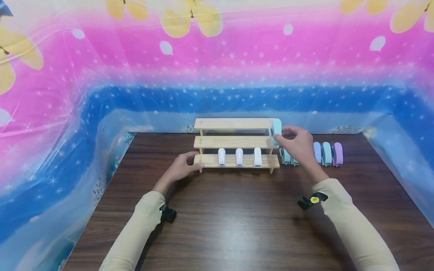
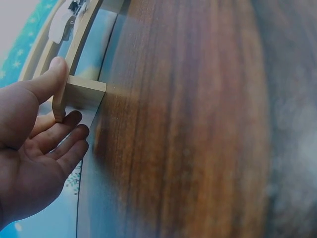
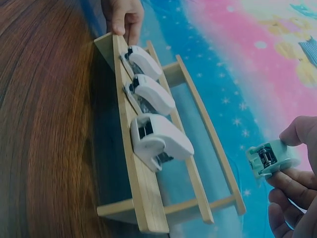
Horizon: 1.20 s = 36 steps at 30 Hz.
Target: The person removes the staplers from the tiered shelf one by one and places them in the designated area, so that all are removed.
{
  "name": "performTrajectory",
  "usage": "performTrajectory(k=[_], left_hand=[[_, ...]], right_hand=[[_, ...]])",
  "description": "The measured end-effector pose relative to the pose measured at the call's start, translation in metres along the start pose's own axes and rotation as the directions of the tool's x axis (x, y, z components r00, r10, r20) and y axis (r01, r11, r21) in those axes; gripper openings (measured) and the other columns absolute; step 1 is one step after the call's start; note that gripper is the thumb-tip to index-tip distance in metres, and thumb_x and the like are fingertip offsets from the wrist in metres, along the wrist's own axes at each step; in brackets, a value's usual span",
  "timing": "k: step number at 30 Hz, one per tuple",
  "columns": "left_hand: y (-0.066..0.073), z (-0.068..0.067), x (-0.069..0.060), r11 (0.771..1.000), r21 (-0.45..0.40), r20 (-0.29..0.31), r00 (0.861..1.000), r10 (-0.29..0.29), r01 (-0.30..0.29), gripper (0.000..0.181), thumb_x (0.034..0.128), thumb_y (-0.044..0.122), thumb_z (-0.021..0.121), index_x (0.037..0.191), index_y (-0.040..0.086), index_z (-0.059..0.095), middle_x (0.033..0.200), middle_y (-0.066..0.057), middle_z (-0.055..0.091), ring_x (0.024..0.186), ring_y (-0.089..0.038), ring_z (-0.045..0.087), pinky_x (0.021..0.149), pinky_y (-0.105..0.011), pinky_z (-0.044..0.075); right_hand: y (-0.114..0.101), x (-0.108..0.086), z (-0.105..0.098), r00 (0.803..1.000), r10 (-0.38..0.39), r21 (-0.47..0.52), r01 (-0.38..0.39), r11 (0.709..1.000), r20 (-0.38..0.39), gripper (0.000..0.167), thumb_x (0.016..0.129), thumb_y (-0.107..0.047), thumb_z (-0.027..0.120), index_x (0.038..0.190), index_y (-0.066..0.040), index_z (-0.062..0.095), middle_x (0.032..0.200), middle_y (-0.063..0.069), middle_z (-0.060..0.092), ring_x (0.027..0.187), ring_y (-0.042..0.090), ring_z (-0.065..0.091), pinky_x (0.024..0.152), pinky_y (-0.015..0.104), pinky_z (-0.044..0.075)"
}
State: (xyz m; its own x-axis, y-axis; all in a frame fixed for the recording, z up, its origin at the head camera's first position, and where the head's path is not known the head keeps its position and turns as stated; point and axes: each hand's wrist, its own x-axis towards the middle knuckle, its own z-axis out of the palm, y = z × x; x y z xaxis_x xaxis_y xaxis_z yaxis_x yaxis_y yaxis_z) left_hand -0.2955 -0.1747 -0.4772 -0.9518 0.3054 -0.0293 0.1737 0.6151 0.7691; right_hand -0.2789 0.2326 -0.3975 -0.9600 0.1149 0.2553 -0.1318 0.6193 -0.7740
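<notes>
A three-tier wooden rack (image 1: 234,142) stands at the table's back. On its lowest tier are three white staplers (image 1: 239,157), spaced apart. My left hand (image 1: 181,165) grips the left end of that tier (image 2: 62,99), thumb on top and fingers beneath. In my right hand (image 1: 298,145) a mint-green stapler (image 1: 277,131) is pinched between thumb and fingers, in front of the right end of the upper tiers. The right wrist view shows this stapler (image 3: 272,156) held up beside the rack (image 3: 143,198), with the white staplers (image 3: 161,136) in a row.
Right of the rack, several staplers stand in a row on the dark wooden table (image 1: 230,210): mint ones (image 1: 285,156), a blue one (image 1: 317,152), another mint one (image 1: 326,153) and a purple one (image 1: 337,154). A patterned cloth (image 1: 217,94) hangs behind and along the sides.
</notes>
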Motion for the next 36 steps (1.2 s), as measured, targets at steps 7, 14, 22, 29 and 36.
performTrajectory(k=[7,14,22,29,36], left_hand=[[0.0,-0.001,-0.001,1.0,-0.001,0.003,1.0,0.001,-0.001,0.064,0.0976,0.035,0.072,0.148,0.002,0.05,0.15,-0.02,0.052,0.142,-0.036,0.044,0.112,-0.057,0.038],[0.0,-0.001,-0.002,1.0,0.002,0.004,1.0,-0.005,0.005,0.065,0.0979,0.036,0.071,0.149,0.003,0.05,0.151,-0.019,0.05,0.144,-0.036,0.042,0.113,-0.057,0.037],[-0.001,0.001,-0.002,1.0,-0.003,0.01,1.0,-0.002,0.002,0.067,0.0979,0.037,0.071,0.15,0.001,0.048,0.151,-0.021,0.05,0.143,-0.037,0.043,0.112,-0.058,0.037],[0.002,0.0,-0.002,1.0,-0.012,0.006,1.0,-0.006,0.006,0.065,0.0978,0.035,0.072,0.149,0.001,0.049,0.151,-0.02,0.05,0.142,-0.036,0.043,0.112,-0.057,0.038],[0.001,0.0,-0.001,1.0,-0.008,0.006,1.0,-0.003,0.003,0.065,0.0979,0.034,0.071,0.149,0.002,0.049,0.15,-0.02,0.052,0.14,-0.035,0.046,0.109,-0.056,0.04]], right_hand=[[0.009,-0.001,-0.016,1.0,0.02,-0.026,-0.021,0.999,-0.024,0.056,0.089,-0.052,0.074,0.124,-0.008,0.07,0.111,0.014,0.074,0.1,0.027,0.068,0.081,0.04,0.05],[0.017,-0.003,-0.03,0.999,0.041,-0.025,-0.042,0.999,-0.035,0.057,0.09,-0.051,0.074,0.125,-0.007,0.069,0.114,0.016,0.073,0.103,0.027,0.068,0.082,0.037,0.05],[0.032,-0.007,-0.04,0.997,0.054,-0.079,-0.058,0.995,-0.05,0.055,0.09,-0.053,0.073,0.125,-0.009,0.07,0.114,0.014,0.073,0.101,0.025,0.067,0.08,0.035,0.048],[0.046,-0.009,-0.049,0.996,0.054,-0.113,-0.062,0.992,-0.077,0.055,0.091,-0.054,0.071,0.123,-0.008,0.071,0.112,0.015,0.073,0.098,0.024,0.063,0.073,0.032,0.047],[0.059,-0.011,-0.059,0.993,0.073,-0.109,-0.083,0.991,-0.09,0.06,0.093,-0.054,0.069,0.129,-0.006,0.069,0.115,0.017,0.072,0.105,0.027,0.061,0.078,0.035,0.046]])
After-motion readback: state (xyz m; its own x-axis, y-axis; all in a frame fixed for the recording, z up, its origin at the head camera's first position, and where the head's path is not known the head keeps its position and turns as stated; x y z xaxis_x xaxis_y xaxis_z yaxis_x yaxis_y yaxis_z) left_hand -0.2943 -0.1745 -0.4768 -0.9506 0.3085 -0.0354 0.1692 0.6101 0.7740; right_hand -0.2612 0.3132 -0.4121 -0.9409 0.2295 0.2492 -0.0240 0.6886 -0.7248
